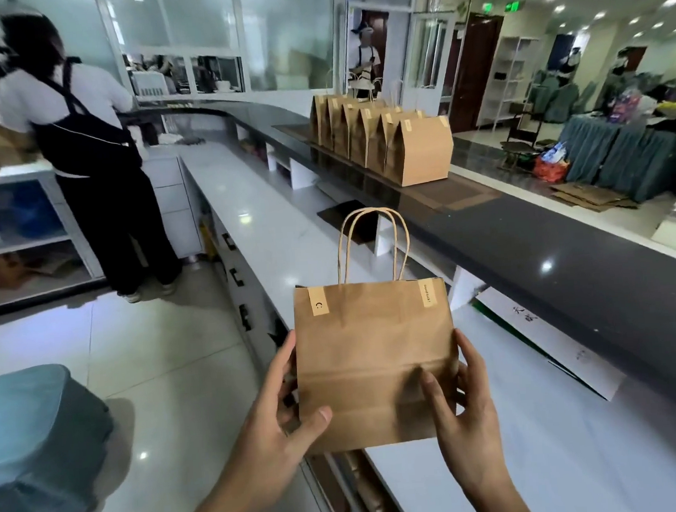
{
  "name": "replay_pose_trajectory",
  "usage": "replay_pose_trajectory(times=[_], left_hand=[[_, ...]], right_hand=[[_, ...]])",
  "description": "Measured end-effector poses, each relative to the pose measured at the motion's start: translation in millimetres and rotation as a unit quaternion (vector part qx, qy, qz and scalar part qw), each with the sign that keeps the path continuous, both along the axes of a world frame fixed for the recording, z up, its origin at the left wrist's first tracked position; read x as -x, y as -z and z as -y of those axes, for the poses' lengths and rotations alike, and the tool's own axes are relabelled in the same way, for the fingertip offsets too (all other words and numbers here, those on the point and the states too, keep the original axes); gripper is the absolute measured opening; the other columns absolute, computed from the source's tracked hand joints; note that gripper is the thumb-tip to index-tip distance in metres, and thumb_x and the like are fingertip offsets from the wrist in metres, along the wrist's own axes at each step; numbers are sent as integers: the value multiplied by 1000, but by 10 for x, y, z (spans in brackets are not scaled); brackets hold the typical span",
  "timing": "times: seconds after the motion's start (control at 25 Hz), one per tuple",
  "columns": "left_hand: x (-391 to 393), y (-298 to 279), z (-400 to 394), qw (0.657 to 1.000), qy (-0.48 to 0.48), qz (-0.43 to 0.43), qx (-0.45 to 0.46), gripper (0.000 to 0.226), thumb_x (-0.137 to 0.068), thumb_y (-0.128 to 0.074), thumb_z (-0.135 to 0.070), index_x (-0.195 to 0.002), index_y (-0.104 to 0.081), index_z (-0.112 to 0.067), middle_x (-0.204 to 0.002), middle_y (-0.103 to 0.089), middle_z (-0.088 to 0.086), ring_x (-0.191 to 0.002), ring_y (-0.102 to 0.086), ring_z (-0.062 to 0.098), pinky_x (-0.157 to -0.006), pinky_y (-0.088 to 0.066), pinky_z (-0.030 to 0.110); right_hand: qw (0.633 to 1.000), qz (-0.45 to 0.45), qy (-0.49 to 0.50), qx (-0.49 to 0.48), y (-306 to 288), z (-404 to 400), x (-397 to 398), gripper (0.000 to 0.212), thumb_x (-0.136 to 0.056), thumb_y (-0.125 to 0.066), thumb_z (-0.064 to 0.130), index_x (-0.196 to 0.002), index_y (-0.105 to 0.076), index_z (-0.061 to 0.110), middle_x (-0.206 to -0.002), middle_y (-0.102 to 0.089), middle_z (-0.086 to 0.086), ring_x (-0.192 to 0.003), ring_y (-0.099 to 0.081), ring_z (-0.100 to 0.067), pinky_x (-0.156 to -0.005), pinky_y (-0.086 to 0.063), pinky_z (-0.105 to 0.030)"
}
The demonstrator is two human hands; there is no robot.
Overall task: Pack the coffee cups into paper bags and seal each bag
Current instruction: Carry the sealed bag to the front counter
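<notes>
I grip one paper bag (371, 357) with my two hands, left hand (275, 416) and right hand (459, 407). It bears two stickers and two handles. About seven sealed bags (380, 137) stand at one o'clock.

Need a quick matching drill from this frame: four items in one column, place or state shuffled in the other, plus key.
Items:
1. held paper bag
2. row of sealed bags
3. left hand
4. person in apron

States:
A. stands on the dark upper counter
B. grips the bag's lower left edge
C. taped shut with two stickers, lifted over the white worktop
D. back to camera, far left

Pairs: 1-C, 2-A, 3-B, 4-D
</notes>
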State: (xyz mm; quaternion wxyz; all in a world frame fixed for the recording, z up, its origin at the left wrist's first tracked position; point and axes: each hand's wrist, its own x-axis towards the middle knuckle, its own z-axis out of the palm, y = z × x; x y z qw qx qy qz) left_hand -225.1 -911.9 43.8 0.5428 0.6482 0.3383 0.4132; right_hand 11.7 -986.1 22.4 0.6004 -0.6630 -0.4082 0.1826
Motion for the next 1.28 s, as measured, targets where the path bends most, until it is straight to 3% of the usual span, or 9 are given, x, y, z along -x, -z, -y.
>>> replay_pose_trajectory(times=[0.12,0.32,0.6,0.72,0.84,0.96,1.08,1.28], left_hand=[[130,-80,-237,1000,-11,2,-10,89,-92,-72,-8,-152,-25,-53,-135,-48,-46,-125,-49,-18,-91,-44,4],[202,-191,-684,999,-40,-4,-20,88,-89,-75,-20,-150,-25,-59,-132,-49,-46,-123,-47,-20,-87,-46,4],[97,-288,-1563,996,-67,-18,-49,88,-87,-76,-28,-146,-25,-68,-136,-46,-46,-128,-44,-19,-94,-46,7],[-35,-332,-2036,996,-64,-20,-53,89,-91,-76,-18,-146,-26,-67,-140,-46,-42,-130,-46,-15,-95,-47,10],[-219,-403,-2487,997,-51,-15,-61,91,-90,-76,-12,-147,-28,-65,-143,-49,-34,-128,-52,-8,-91,-49,11],[-441,-498,-2914,996,-41,-8,-75,89,-90,-77,-15,-149,-29,-62,-149,-45,-30,-134,-51,3,-95,-51,20],[-631,-575,-3260,996,-34,-7,-88,89,-89,-77,-20,-151,-27,-60,-154,-38,-32,-138,-47,6,-106,-48,35],[-1025,-574,-3740,996,-24,8,-91,90,-87,-80,-21,-146,-28,-65,-145,-41,-41,-126,-49,-11,-91,-50,11]], right_hand=[[1000,11,-13,-2,-62,-337,110,71,-86,-64,59,-148,-31,60,-124,-64,16,-101,-65,-2,-77,-48,-26],[999,15,-30,-8,-149,-922,137,64,-91,-66,59,-146,-33,62,-113,-62,24,-98,-63,-2,-76,-48,-28],[998,9,-47,-37,-287,-1940,3,61,-90,-65,54,-143,-35,63,-130,-58,25,-112,-60,-2,-87,-50,-30],[998,3,-48,-42,-384,-2407,-136,60,-91,-65,53,-142,-36,64,-128,-53,39,-112,-58,6,-85,-50,-27],[998,-4,-42,-47,-492,-2817,-319,60,-92,-66,52,-143,-36,62,-131,-54,34,-117,-57,0,-93,-52,-32],[997,3,-38,-60,-593,-3215,-520,61,-94,-67,47,-146,-37,58,-138,-50,35,-124,-54,0,-98,-51,-29],[998,16,-28,-56,-672,-3540,-706,61,-94,-66,48,-147,-37,56,-129,-44,47,-123,-53,1,-99,-48,-30],[997,62,19,-30,-785,-3962,-1082,64,-90,-64,59,-148,-38,54,-129,-44,31,-115,-45,22,-96,-40,-21]])
